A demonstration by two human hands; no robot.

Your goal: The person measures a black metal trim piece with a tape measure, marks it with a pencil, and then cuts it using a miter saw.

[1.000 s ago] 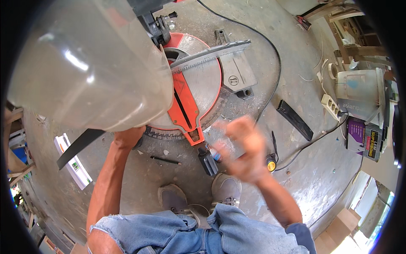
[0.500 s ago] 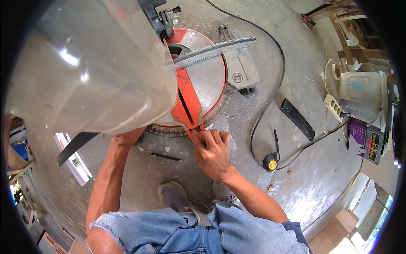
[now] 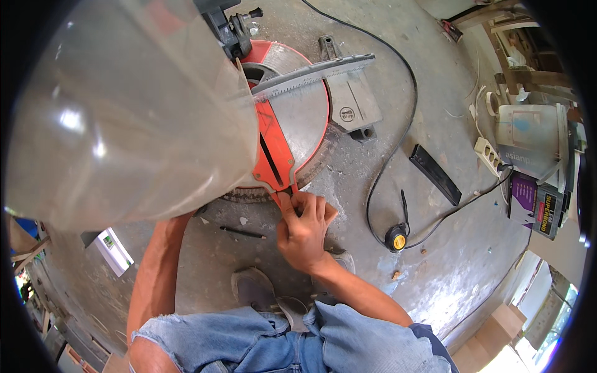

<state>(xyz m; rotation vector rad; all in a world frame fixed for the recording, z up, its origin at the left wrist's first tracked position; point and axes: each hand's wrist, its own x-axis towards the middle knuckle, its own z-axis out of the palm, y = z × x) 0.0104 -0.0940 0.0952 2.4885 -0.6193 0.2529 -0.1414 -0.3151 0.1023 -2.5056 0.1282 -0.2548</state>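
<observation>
A mitre saw stands on the floor in front of me, with a round grey and red turntable (image 3: pixel 309 133), a red slotted insert (image 3: pixel 273 146) and a grey scaled fence (image 3: pixel 314 74). My right hand (image 3: pixel 303 230) is closed at the turntable's front edge, fingers and thumb round the red front handle. A large translucent plastic shell (image 3: pixel 130 130) fills the upper left and covers part of the saw. Beneath its lower edge my left forearm (image 3: pixel 158 267) reaches forward; the left hand is hidden behind the shell, so its grip does not show.
A pencil (image 3: pixel 244 232) lies on the floor between my arms. To the right are a black and yellow tape measure (image 3: pixel 397 238), a black bar (image 3: pixel 435 174), a cable (image 3: pixel 413 93), a power strip (image 3: pixel 488 155), a plastic tub (image 3: pixel 532 133) and a purple and black box (image 3: pixel 533 202).
The translucent shell has shifted downward and covers more of my left wrist and a dark strip at left. My right hand has turned slightly and stays at the saw's front.
</observation>
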